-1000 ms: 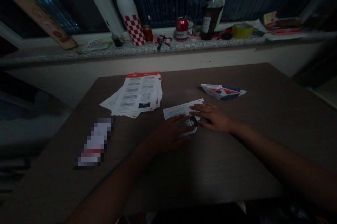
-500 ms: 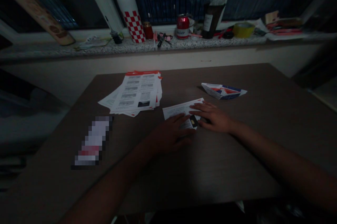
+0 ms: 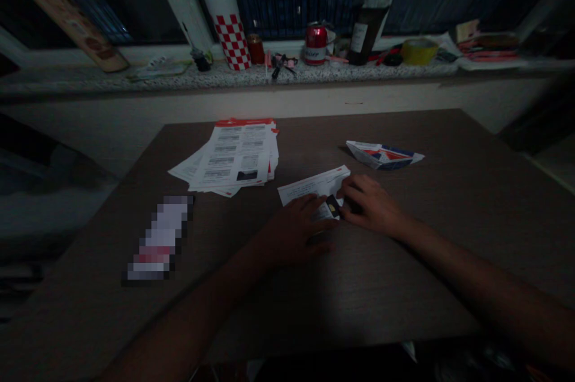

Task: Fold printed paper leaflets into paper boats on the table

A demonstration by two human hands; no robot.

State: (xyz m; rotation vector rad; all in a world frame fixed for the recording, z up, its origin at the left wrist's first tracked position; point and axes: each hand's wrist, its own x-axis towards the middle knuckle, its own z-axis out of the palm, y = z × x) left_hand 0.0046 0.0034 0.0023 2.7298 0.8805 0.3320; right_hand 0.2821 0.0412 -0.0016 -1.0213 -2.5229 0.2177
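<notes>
A folded white printed sheet lies on the brown table in front of me. My left hand lies flat on its near left part, fingers stretched out. My right hand rests on the sheet's right end with the fingers curled in, pressing the paper. Between the two hands a small dark patch of the sheet's print shows. A folded paper boat in white, red and blue sits beyond my right hand.
A stack of printed leaflets lies at the back left of the table, a blurred-out oblong item nearer left. The stone sill behind holds a checked white bottle, a red can, a dark bottle and yellow tape.
My right hand's fingers have drawn back and curled in on the sheet's right end. My left hand has stayed flat on the paper. The view shifted slightly.
</notes>
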